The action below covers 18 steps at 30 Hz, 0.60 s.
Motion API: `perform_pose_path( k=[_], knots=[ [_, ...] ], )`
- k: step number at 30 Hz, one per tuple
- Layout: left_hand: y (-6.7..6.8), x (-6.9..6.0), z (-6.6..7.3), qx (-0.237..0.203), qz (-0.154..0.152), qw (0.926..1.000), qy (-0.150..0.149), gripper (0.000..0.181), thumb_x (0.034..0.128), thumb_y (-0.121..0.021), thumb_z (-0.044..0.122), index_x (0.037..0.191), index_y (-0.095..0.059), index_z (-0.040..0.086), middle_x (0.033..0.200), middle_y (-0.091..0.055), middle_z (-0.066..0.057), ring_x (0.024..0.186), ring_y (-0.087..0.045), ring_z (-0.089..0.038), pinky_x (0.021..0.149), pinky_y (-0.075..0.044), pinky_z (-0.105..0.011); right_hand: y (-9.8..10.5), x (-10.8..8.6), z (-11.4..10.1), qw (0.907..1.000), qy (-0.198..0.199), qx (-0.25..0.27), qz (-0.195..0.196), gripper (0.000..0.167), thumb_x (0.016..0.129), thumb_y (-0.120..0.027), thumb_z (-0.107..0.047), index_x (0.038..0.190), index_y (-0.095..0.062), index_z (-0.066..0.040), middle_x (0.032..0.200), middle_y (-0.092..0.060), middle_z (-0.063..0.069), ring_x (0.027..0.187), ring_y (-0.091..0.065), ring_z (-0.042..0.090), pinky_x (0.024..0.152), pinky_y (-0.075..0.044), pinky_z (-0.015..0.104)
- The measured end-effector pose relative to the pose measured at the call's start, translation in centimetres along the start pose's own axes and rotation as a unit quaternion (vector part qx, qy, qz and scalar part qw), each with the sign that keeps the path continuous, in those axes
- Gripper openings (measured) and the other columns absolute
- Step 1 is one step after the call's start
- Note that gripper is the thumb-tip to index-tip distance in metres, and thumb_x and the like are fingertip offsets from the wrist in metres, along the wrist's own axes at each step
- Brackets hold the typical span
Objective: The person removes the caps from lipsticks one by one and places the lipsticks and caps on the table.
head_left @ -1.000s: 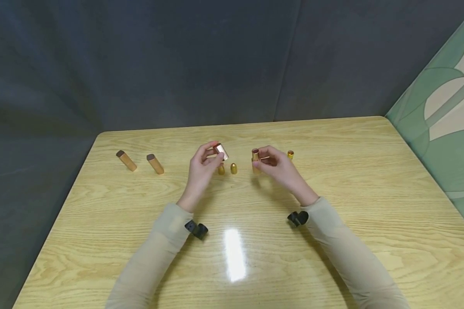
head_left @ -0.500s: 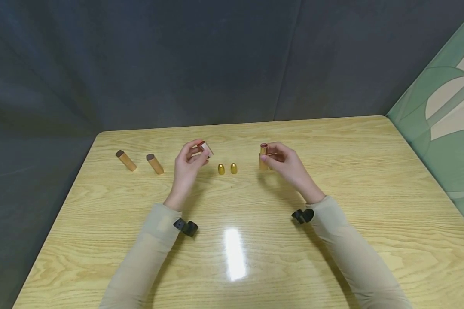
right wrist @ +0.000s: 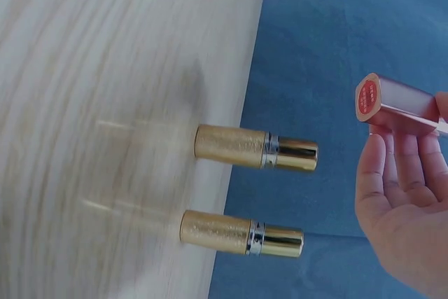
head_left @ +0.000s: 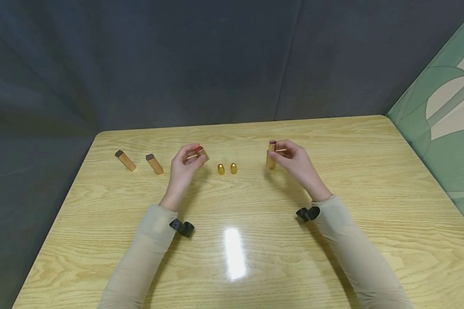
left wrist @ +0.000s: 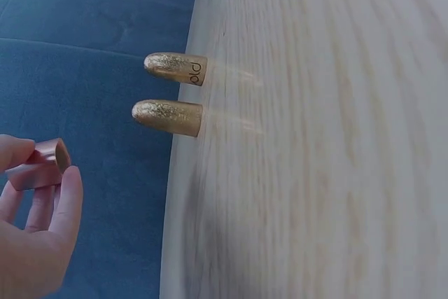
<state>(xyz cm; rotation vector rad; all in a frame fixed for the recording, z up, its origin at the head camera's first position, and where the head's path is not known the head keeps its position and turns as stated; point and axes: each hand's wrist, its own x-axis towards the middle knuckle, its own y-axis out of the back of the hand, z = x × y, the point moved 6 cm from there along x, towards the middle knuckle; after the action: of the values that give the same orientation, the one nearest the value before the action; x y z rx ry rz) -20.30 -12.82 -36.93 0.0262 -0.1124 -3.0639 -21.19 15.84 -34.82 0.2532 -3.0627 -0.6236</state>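
My left hand [head_left: 182,167] pinches a hollow rose-gold lipstick cap [left wrist: 38,167], tilted and raised above the table. My right hand [head_left: 297,163] holds the uncapped lipstick tube [head_left: 271,159] upright in its fingertips; a red label shows on its base in the right wrist view. Between the hands stand two rounded gold caps [head_left: 227,169], with lettering on one of them [left wrist: 178,68] in the left wrist view. Two gold lipstick tubes, a nearer one [right wrist: 231,146] and another [right wrist: 217,232], stand upright by my right hand, which hides them in the head view.
Two longer rose-gold lipsticks, one [head_left: 125,160] and another [head_left: 154,164], stand at the left of the wooden table [head_left: 232,206]. A dark curtain [head_left: 201,64] hangs behind the table's far edge. A green patterned panel [head_left: 448,128] borders the right.
The hands have moved apart: the left with the cap to the left, the right with the lipstick tube to the right. The cap has turned in the left fingers. The standing pieces stay put.
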Motion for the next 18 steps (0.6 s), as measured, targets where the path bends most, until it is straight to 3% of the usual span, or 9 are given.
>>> perform_pose_path(
  k=[8, 13, 18],
  knots=[
    [0.2, 0.1, -0.6, 0.020, 0.005, 0.9996, 0.020, 0.041, 0.0903, -0.062, 0.003, 0.130, -0.051, 0.000, 0.123, -0.057, -0.013, 0.108, -0.058, -0.018, 0.079, -0.051, -0.011, 1.2, -0.1, 0.0, 0.9997, 0.012, 0.013, 0.018, 0.039, 0.095, -0.060, -0.023, 0.128, -0.053, -0.002, 0.106, -0.057, -0.007, 0.079, -0.058, 0.002, 0.067, -0.047, 0.018],
    [0.1, 0.3, -1.0, 0.023, 0.003, 0.9993, 0.029, 0.041, 0.0897, -0.062, 0.001, 0.129, -0.052, 0.000, 0.125, -0.056, -0.015, 0.113, -0.057, -0.025, 0.079, -0.051, -0.010, 1.9, 0.0, 0.2, 0.9993, 0.010, 0.019, 0.030, 0.042, 0.095, -0.060, -0.025, 0.128, -0.053, -0.001, 0.111, -0.056, -0.003, 0.084, -0.059, -0.002, 0.072, -0.047, 0.014],
    [0.0, 0.5, -1.4, 0.027, -0.006, 0.9990, 0.035, 0.040, 0.0902, -0.062, 0.002, 0.129, -0.051, 0.000, 0.127, -0.056, -0.015, 0.111, -0.058, -0.022, 0.079, -0.051, -0.011, 2.4, 0.2, 0.4, 0.9985, 0.008, 0.025, 0.048, 0.043, 0.095, -0.060, -0.028, 0.127, -0.054, 0.000, 0.112, -0.055, -0.006, 0.090, -0.058, -0.006, 0.076, -0.048, 0.012]
  ],
)
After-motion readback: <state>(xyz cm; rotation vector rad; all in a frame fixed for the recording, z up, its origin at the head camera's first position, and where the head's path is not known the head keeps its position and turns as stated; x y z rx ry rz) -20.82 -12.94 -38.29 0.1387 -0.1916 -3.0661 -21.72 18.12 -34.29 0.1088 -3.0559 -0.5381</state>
